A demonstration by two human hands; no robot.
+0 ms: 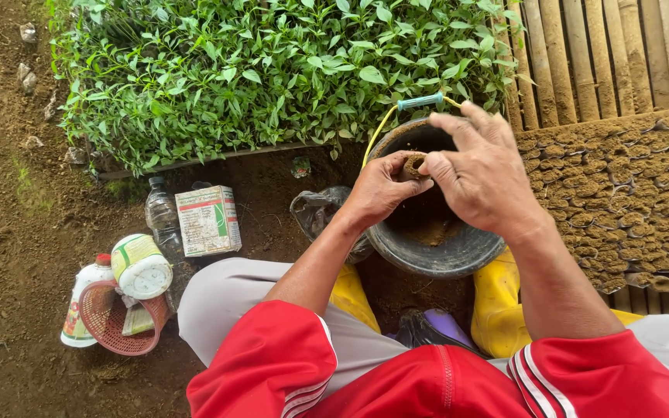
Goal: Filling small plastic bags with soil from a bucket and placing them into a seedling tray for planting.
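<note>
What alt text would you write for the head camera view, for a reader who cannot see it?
Seen from above, a seated person's left hand and right hand hold a small soil plug over a dark bucket of soil. Green seedlings grow ahead, rows of soil plugs lie on bamboo slats at right, and a bottle, box and red basket sit left.

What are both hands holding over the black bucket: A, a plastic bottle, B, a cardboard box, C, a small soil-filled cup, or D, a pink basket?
C: the left hand and right hand pinch a small soil-filled cup above the black bucket.
</note>
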